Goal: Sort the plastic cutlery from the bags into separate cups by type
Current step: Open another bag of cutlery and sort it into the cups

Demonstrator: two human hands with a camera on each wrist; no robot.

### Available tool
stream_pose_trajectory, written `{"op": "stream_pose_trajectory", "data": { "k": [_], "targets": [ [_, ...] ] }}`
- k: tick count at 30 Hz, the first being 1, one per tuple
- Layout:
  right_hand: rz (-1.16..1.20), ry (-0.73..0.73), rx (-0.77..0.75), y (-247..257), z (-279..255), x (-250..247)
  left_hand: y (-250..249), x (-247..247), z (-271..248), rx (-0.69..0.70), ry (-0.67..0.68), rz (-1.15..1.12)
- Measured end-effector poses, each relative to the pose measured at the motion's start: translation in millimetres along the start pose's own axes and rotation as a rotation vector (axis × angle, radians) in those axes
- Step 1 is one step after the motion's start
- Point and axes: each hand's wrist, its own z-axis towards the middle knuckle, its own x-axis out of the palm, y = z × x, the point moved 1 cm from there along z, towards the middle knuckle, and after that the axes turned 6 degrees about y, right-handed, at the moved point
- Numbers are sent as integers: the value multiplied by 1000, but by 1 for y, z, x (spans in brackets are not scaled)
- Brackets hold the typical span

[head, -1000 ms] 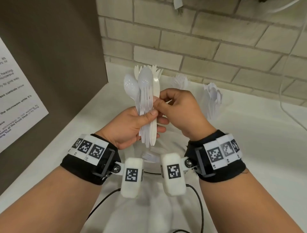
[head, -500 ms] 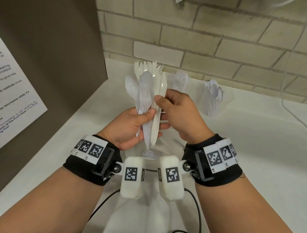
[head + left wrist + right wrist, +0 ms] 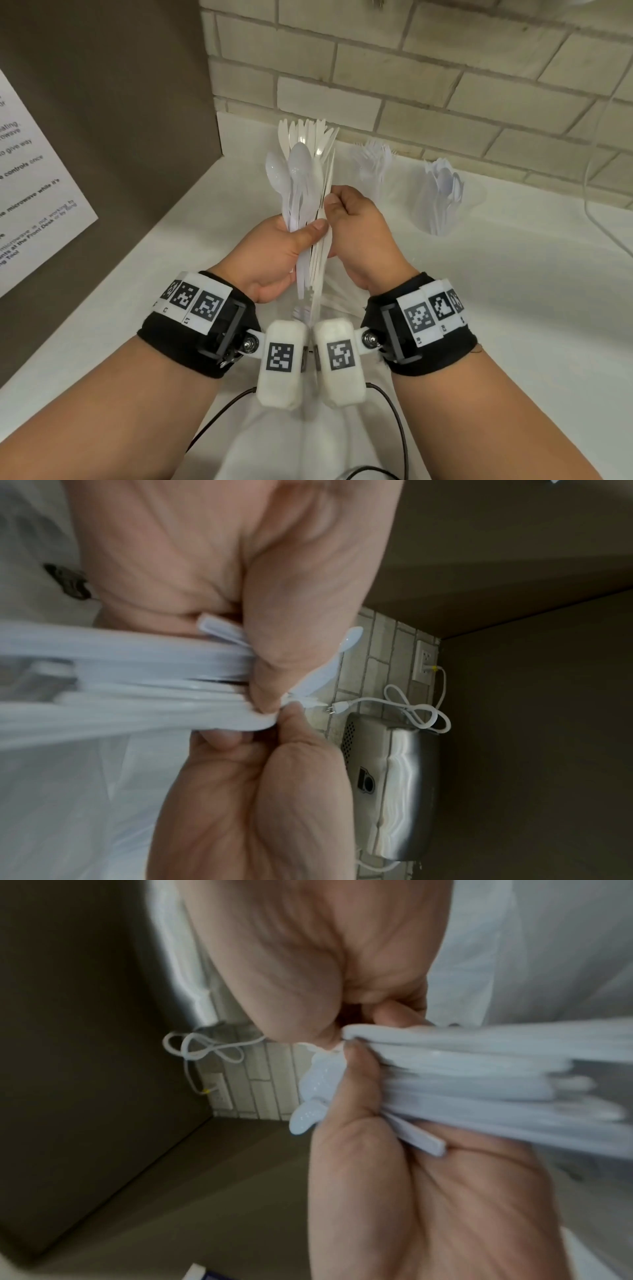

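Observation:
My left hand grips an upright bundle of white plastic cutlery, its thumb lying across the handles. Two spoon bowls face me at the front, with fork tines fanned above them. My right hand pinches a thin white piece at the bundle's right edge, close to the left thumb. The left wrist view shows the bundle under the left thumb. The right wrist view has the pinching fingertips on the handles. A clear cup of forks and a clear cup of spoons stand behind.
A clear plastic bag holding more cutlery lies on the white counter under my hands. A grey panel with a paper notice closes off the left. A brick wall runs behind, with a white cord at the right.
The bundle stays in my left hand. My right hand's fingers have shifted along its right edge toward the left thumb, and my two wrists have come closer together.

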Motion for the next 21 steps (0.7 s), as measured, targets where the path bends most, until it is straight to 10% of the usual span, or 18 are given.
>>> {"op": "stream_pose_trajectory", "data": {
  "k": [14,21],
  "targets": [
    [-168,250,43,-3,-11,-17,-12,-11,3,120,-98,-89],
    [-23,62,64,-3,-7,-25,-8,-14,4,94,-113,-36]
  ]
}}
